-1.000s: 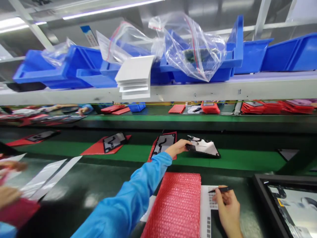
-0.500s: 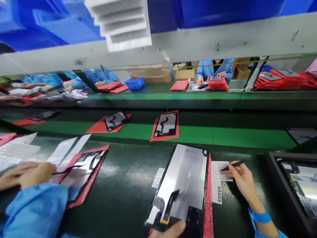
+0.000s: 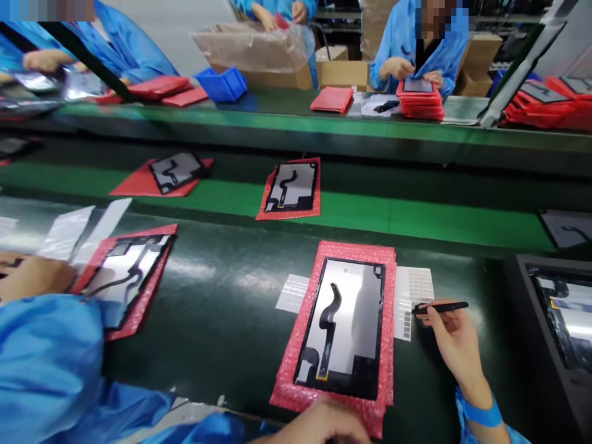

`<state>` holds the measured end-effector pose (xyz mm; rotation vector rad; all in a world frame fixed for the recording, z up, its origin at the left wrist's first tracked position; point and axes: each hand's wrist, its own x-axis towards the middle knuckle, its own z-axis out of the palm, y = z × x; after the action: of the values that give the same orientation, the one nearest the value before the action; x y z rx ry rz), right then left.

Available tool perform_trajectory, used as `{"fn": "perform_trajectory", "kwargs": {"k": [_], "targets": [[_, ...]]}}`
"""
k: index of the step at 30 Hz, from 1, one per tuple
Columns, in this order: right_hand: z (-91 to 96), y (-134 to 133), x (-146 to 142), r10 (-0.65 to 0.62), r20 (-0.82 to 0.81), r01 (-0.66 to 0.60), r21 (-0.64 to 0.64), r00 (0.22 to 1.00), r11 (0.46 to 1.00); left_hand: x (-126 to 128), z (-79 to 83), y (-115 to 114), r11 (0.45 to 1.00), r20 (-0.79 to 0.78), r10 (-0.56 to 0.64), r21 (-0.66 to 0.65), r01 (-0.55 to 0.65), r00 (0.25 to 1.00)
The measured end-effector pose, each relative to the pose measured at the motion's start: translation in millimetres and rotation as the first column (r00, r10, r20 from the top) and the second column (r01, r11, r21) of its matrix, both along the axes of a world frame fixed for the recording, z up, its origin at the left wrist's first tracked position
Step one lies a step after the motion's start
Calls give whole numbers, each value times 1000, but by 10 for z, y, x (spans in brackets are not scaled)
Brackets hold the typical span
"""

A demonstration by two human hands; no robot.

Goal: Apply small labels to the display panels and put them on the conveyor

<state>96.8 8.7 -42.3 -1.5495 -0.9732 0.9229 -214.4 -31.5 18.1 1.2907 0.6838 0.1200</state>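
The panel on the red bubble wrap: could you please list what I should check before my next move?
1. Panel flat on the red bubble wrap, inside its edges: ok.
2. Left hand at the wrap's near edge: ok.
3. Right hand grips the black tool: ok.
4. Tool tip over the label sheet: ok.
5. Anything on the tool tip: cannot tell.
6. Neighbour's hand apart from the panel: ok.

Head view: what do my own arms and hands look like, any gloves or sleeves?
Both hands are bare, with no gloves. The right hand has a bright blue cuff at the wrist. The left hand, partly cropped, has a matching blue sleeve.
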Motion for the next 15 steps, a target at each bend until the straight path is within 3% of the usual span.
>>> {"fn": "perform_trajectory", "kwargs": {"k": [1,2,3,5,6,7,10,15], "targets": [[2,3,-2,10,18,-10,0,1000,1000,98,56,96,966,-23,-43,253,48,999],[6,9,-1,18,37,-18,-2,999,1000,214,90,197,851,-76,-62,516,93,995],[11,13,3,24,56,-24,-5,998,1000,338,101,294,677,-142,-15,727,114,990],[19,14,13,31,91,-30,-10,995,999,574,53,451,347,-255,114,916,202,960],[23,10,18,36,106,-35,-14,994,999,668,7,502,234,-298,172,938,255,939],[26,6,21,44,119,-42,-20,992,999,741,-44,535,160,-338,205,937,309,919],[39,-6,19,61,148,-57,-31,987,998,835,-165,551,66,-407,249,913,404,879],[84,10,11,64,163,-59,-38,985,998,818,-193,524,49,-435,265,897,438,861]]}}
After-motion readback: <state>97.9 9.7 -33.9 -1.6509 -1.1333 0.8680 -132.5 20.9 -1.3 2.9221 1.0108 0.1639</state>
